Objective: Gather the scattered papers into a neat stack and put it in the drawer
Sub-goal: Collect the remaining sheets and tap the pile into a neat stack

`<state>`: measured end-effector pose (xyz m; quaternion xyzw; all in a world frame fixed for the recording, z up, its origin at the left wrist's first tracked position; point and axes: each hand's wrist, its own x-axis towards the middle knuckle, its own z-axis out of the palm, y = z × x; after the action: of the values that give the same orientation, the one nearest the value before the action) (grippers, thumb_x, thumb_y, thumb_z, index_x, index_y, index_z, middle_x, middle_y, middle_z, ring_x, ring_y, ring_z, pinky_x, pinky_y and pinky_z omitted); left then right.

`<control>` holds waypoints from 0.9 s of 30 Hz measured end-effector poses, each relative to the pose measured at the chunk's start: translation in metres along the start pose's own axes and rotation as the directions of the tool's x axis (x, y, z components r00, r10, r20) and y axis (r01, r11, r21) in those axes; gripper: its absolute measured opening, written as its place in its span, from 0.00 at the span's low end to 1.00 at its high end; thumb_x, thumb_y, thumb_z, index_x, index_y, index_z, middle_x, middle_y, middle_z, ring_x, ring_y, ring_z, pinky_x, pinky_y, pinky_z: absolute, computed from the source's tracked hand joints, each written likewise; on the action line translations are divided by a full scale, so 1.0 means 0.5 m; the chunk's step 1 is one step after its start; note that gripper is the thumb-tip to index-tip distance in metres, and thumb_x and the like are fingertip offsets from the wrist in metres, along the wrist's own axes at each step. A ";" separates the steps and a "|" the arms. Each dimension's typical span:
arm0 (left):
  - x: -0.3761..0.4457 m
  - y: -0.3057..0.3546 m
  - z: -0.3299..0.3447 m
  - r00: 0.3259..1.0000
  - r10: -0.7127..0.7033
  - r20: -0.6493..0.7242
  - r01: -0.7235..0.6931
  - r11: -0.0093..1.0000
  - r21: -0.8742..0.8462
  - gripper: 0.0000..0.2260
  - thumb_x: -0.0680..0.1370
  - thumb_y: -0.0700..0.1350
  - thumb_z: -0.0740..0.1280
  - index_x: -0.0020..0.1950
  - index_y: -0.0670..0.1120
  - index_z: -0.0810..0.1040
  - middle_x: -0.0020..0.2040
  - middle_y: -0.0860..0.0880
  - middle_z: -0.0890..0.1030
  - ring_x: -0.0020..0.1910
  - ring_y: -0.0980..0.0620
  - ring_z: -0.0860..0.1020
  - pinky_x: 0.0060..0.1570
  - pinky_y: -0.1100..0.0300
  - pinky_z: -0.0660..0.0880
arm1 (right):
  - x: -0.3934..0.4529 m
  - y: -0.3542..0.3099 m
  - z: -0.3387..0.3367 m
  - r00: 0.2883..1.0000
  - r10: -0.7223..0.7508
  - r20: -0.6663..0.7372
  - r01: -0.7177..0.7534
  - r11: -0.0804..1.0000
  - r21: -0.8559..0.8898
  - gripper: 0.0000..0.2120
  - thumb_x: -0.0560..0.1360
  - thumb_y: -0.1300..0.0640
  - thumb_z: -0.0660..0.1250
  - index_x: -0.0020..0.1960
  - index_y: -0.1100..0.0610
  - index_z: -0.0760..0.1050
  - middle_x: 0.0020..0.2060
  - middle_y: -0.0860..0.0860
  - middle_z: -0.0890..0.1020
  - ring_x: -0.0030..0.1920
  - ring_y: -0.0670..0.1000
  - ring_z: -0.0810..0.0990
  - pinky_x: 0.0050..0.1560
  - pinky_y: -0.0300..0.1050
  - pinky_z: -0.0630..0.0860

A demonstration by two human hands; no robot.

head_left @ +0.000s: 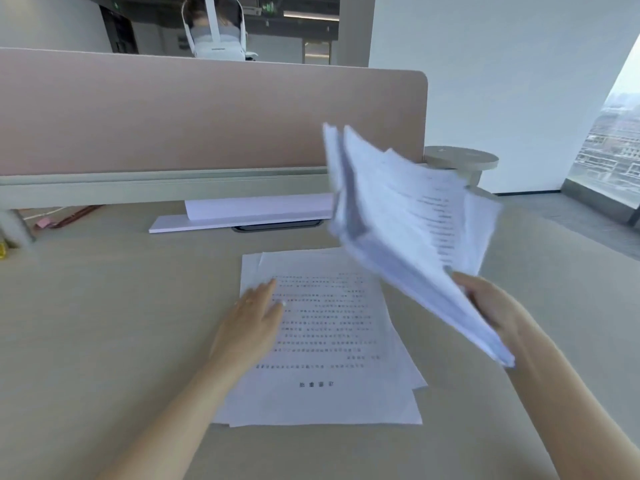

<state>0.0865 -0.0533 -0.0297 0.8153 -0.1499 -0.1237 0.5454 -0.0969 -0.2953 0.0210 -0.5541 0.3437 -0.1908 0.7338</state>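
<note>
A loose pile of printed white sheets [332, 341] lies on the beige desk [104, 323] in front of me, its edges fanned out unevenly. My left hand [251, 327] rests flat on the pile's left edge, fingers extended. My right hand [491, 306] grips a bundle of papers [408, 230] by its lower corner and holds it tilted up in the air to the right of the pile; the sheets are splayed and blurred. More white paper [256, 209] lies at the back of the desk by the divider. No drawer is in view.
A pink-beige divider panel [207, 116] runs along the desk's back edge. A round beige fixture [460, 159] sits at the divider's right end. Small pink and yellow items [43, 221] lie at the far left. A window [609, 133] is at right.
</note>
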 end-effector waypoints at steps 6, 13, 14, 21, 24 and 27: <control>0.023 0.022 -0.059 0.985 -0.146 -0.093 0.073 0.836 -0.544 0.14 0.81 0.39 0.54 0.59 0.45 0.76 0.53 0.53 0.80 0.51 0.61 0.78 0.55 0.62 0.70 | 0.017 0.044 0.043 0.989 -0.141 -0.052 0.107 0.903 -0.416 0.25 0.74 0.64 0.65 0.69 0.56 0.66 0.43 0.51 0.83 0.39 0.56 0.83 0.39 0.46 0.78; 0.035 0.020 -0.065 0.966 -0.226 0.127 0.250 0.686 -0.683 0.10 0.78 0.38 0.55 0.53 0.41 0.76 0.47 0.48 0.80 0.49 0.53 0.78 0.48 0.62 0.72 | 0.001 0.055 0.060 0.984 -0.181 0.001 0.163 0.884 -0.437 0.16 0.76 0.61 0.63 0.62 0.52 0.73 0.38 0.41 0.82 0.33 0.43 0.81 0.33 0.38 0.75; 0.035 0.019 -0.065 0.959 -0.248 0.141 0.274 0.668 -0.692 0.07 0.78 0.39 0.57 0.48 0.43 0.75 0.40 0.49 0.79 0.42 0.53 0.76 0.42 0.62 0.73 | 0.000 0.056 0.060 0.986 -0.169 0.001 0.154 0.899 -0.410 0.17 0.76 0.60 0.63 0.65 0.53 0.72 0.41 0.44 0.82 0.35 0.44 0.80 0.34 0.39 0.74; 0.008 0.047 -0.034 0.947 -0.227 0.228 0.305 0.856 -0.417 0.15 0.74 0.55 0.66 0.58 0.50 0.77 0.63 0.54 0.77 0.61 0.54 0.74 0.57 0.63 0.68 | -0.014 0.049 0.055 0.997 -0.058 0.055 0.070 0.960 -0.271 0.08 0.78 0.60 0.62 0.44 0.53 0.78 0.29 0.46 0.85 0.30 0.45 0.83 0.35 0.43 0.78; 0.005 0.034 -0.020 0.987 -0.118 0.109 0.139 0.968 -0.207 0.17 0.77 0.46 0.65 0.65 0.50 0.70 0.66 0.52 0.73 0.60 0.51 0.72 0.56 0.60 0.64 | -0.017 0.060 0.070 0.996 -0.065 0.056 0.077 0.965 -0.249 0.14 0.77 0.58 0.62 0.62 0.57 0.76 0.49 0.55 0.86 0.45 0.54 0.84 0.50 0.53 0.80; -0.005 0.021 -0.018 0.995 0.020 0.095 -0.016 0.999 -0.042 0.16 0.77 0.45 0.64 0.64 0.50 0.71 0.59 0.55 0.77 0.55 0.52 0.73 0.53 0.58 0.66 | -0.014 0.080 0.097 0.996 -0.086 0.036 0.093 0.954 -0.285 0.26 0.77 0.57 0.62 0.73 0.56 0.62 0.63 0.50 0.76 0.59 0.55 0.78 0.55 0.47 0.74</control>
<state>0.0862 -0.0483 -0.0164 0.7957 -0.1804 -0.1604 0.5555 -0.0712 -0.2451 -0.0073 -0.6716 0.3335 -0.1658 0.6405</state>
